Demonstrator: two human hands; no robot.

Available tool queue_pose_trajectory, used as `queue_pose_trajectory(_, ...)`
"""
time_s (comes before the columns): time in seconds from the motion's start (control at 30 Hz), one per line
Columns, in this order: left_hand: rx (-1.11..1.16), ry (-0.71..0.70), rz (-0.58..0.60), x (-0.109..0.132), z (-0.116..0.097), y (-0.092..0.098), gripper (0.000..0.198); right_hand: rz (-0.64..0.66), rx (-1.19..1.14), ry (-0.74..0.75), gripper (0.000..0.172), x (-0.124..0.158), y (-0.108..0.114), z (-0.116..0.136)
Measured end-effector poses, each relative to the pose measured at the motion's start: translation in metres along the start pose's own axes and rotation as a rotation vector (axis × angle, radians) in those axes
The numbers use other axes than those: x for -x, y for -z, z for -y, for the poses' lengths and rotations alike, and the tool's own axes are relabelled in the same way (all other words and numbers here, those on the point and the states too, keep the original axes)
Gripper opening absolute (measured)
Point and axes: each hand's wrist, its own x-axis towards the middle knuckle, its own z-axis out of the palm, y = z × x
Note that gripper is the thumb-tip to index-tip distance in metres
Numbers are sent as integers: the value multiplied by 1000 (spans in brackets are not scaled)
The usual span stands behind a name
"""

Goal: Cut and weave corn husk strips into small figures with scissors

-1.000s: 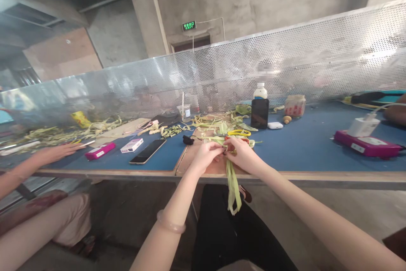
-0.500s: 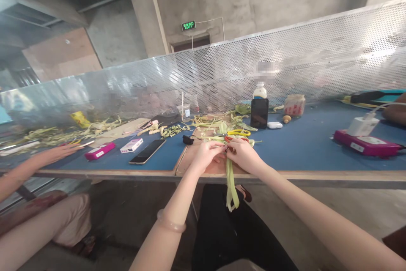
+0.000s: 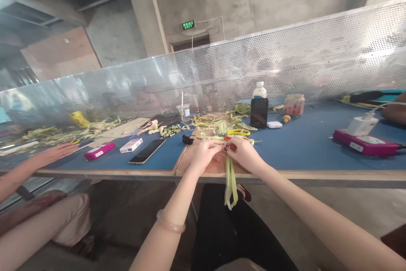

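My left hand (image 3: 207, 154) and my right hand (image 3: 242, 153) meet above a tan board (image 3: 193, 162) at the table's front edge. Both are closed, their fingertips pinched together. Long pale green strips that look like plant husk (image 3: 231, 186) hang from under the right fingers, past the table edge and over my lap. The upper ends are hidden by the fingers, so what exactly lies between the fingertips is too small to make out. Just behind the hands lie yellow-handled scissors (image 3: 238, 132) and an orange-red handle (image 3: 233, 138). More husk pieces (image 3: 218, 121) are heaped behind them.
A phone (image 3: 147, 151), a small white box (image 3: 131, 145) and a magenta power strip (image 3: 99, 151) lie left. Further left is another person's hand (image 3: 60, 152). Right stand an upright black phone (image 3: 259, 113), a white case (image 3: 274, 124), a jar (image 3: 294, 105) and another magenta strip (image 3: 364, 143).
The hanging strips have swung slightly left and spread a little apart. My hands stay pinched together in nearly the same place. At the left, the other person's fingers have shifted slightly.
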Motion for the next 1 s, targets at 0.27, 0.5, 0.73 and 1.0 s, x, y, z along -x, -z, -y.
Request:
queue_pose_trajectory(0.27, -6, -29, -5, 0, 1, 1, 17, -3, -85, -32, 6, 1, 1, 0)
queue_pose_trajectory(0.5, 48, 14, -17, 1, -1, 0, 17, 10, -118, -21, 12, 1, 5, 3)
queue_pose_trajectory(0.73, 203, -20, -4, 3, 6, 0, 15, -20, -156, 5, 17, 4, 7, 5)
queue_pose_trajectory(1.0, 239, -40, -68, -1, 13, 1, 14, 60, -180, -88, 14, 4, 7, 6)
